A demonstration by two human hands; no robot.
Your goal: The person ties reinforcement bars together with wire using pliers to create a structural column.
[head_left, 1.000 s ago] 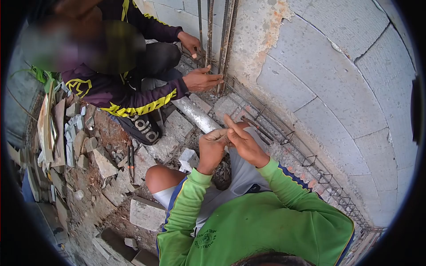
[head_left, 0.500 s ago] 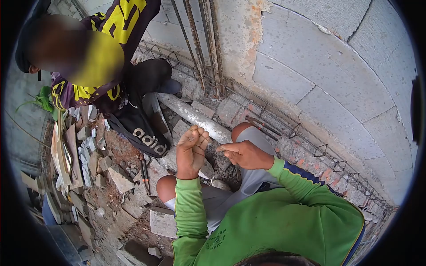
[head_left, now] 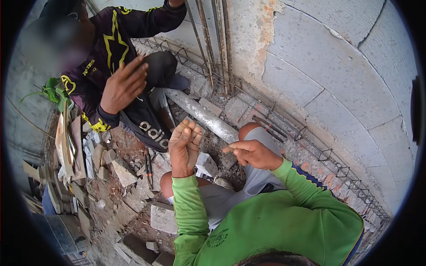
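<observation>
Loosely curled, the left hand (head_left: 185,148) is raised, palm showing, near a pale pipe (head_left: 204,116) lying aslant from a co-worker's foot (head_left: 179,83) toward the person's right knee (head_left: 251,128); the right hand (head_left: 253,154) points its forefinger leftward, other fingers bent. Whether either pinches something thin cannot be told. The knee obscures the pipe's lower end. Rubble (head_left: 124,173) strews the ground leftward; rightward, a rebar cage (head_left: 326,155) skirts a block wall (head_left: 328,80).

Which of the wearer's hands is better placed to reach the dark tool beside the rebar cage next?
Probably the right hand: it is nearer the dark tool and the rebar cage, while the left hand is farther from both.
</observation>
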